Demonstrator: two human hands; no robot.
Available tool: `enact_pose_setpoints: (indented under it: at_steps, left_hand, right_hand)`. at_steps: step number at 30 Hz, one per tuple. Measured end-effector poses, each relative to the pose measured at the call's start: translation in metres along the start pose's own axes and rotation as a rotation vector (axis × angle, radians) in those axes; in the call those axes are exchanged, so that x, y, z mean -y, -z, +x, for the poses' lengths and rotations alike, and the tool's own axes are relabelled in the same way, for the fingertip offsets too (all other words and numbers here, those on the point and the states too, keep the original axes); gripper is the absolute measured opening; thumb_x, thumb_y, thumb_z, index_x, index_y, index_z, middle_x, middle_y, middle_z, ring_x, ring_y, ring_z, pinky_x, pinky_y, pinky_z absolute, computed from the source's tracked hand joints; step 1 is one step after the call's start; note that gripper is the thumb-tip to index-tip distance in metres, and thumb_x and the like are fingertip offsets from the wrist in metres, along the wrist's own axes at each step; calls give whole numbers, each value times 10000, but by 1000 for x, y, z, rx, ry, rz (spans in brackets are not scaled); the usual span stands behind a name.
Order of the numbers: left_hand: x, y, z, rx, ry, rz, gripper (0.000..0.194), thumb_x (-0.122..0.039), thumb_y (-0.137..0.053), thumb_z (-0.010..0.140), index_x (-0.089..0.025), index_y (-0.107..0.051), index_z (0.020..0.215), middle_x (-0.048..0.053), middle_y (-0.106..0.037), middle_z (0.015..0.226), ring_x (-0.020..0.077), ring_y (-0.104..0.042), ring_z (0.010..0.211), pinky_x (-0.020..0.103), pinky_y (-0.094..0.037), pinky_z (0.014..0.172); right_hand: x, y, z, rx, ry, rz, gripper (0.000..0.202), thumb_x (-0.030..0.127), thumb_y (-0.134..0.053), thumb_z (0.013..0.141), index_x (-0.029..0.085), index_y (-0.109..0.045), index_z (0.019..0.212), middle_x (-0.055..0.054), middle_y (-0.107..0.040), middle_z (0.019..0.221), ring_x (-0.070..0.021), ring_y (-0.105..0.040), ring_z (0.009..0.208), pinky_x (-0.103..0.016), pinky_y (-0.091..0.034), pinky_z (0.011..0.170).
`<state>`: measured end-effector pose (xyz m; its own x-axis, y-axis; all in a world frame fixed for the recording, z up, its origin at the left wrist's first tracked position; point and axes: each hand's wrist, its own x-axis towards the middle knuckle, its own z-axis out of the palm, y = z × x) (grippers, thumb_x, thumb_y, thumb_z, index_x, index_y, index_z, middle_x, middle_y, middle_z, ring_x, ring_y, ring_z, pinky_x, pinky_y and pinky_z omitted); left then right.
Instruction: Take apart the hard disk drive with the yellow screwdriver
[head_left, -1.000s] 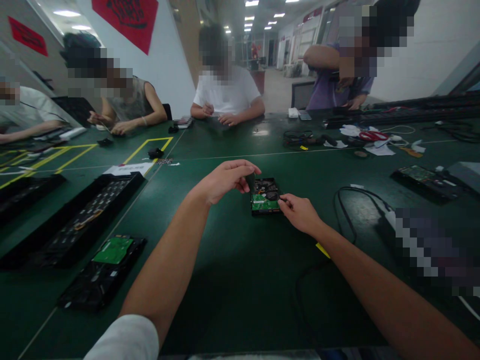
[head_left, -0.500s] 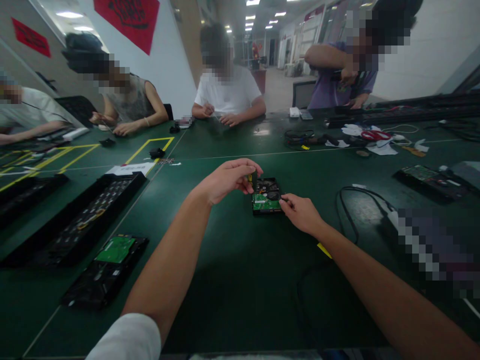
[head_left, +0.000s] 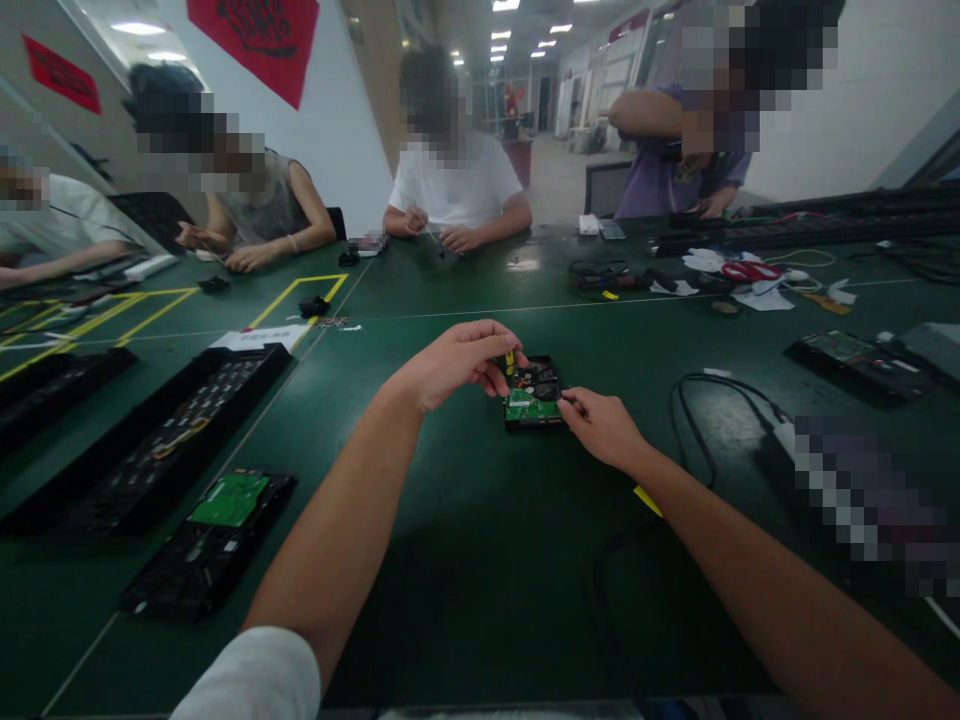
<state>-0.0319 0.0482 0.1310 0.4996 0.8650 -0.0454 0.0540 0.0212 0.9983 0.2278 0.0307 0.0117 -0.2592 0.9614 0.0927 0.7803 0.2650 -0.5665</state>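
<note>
A hard drive (head_left: 541,392) lies on the green table with its green circuit board facing up. At its left rear side, the fingers of my left hand (head_left: 476,358) are closed round a small black-and-yellow screwdriver (head_left: 510,360). The screwdriver stands roughly upright; its tip is hidden behind my fingers. My right hand (head_left: 598,424) pinches the right edge of the hard drive, thumb and index finger against its side.
On the left lie another drive in a black bracket (head_left: 214,540) and a long black tray (head_left: 157,440). A further drive (head_left: 859,362), a black cable (head_left: 694,430) and a power strip (head_left: 795,440) are on the right. Several people sit or stand across the table (head_left: 450,620).
The screwdriver has turned a little in my left fingers, with more yellow showing. My left hand has shifted slightly; my right hand and the hard drive stay put.
</note>
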Motion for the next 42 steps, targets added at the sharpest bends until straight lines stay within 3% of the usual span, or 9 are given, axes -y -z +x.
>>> enact_pose_setpoints:
  at_steps: [7, 12, 15, 23, 30, 42]
  left_hand:
    - [-3, 3, -1, 0, -16, 66, 258, -370, -659, 930, -133, -734, 1002, 53, -674, 831, 101, -618, 597, 222, -505, 560]
    - [-5, 3, -2, 20, -14, 97, 276, -365, -648, 933, -140, -730, 1070, 56, -681, 839, 107, -617, 572, 221, -464, 504]
    - [-4, 2, -2, 5, 5, 55, 285, -380, -664, 918, -155, -701, 1089, 77, -712, 950, 111, -635, 559, 230, -469, 487]
    - [-5, 1, -2, -16, 4, -9, 242, -394, -659, 916, -164, -652, 989, 111, -740, 1044, 138, -680, 613, 253, -527, 537]
    - [-1, 5, 1, -40, -19, 78, 267, -414, -669, 922, -154, -723, 935, 49, -674, 839, 103, -614, 603, 224, -502, 567]
    - [-2, 4, -1, 0, -9, 78, 304, -446, -690, 913, -161, -694, 1022, 68, -711, 907, 109, -633, 588, 233, -502, 533]
  right_hand:
    - [-2, -3, 1, -8, -5, 6, 360, 414, -478, 1035, 189, -666, 1244, -27, -749, 809, -177, -652, 681, -294, -412, 612]
    - [-1, -2, 1, -6, -8, -1, 367, 410, -479, 1036, 178, -664, 1250, -30, -752, 823, -172, -648, 675, -295, -415, 611]
    - [1, 0, 0, -3, -18, -5, 367, 411, -479, 1036, 180, -662, 1255, -32, -756, 828, -174, -650, 679, -298, -419, 612]
    - [2, 1, -1, 10, -16, 16, 365, 416, -474, 1042, 183, -655, 1257, -30, -747, 821, -167, -648, 666, -296, -428, 609]
    - [2, 1, 0, 16, -30, 23, 370, 423, -472, 1041, 184, -663, 1251, -23, -746, 818, -166, -645, 663, -298, -425, 595]
    - [0, 0, 1, 16, -14, 8, 395, 435, -458, 1042, 184, -660, 1272, -34, -753, 821, -182, -653, 682, -304, -436, 616]
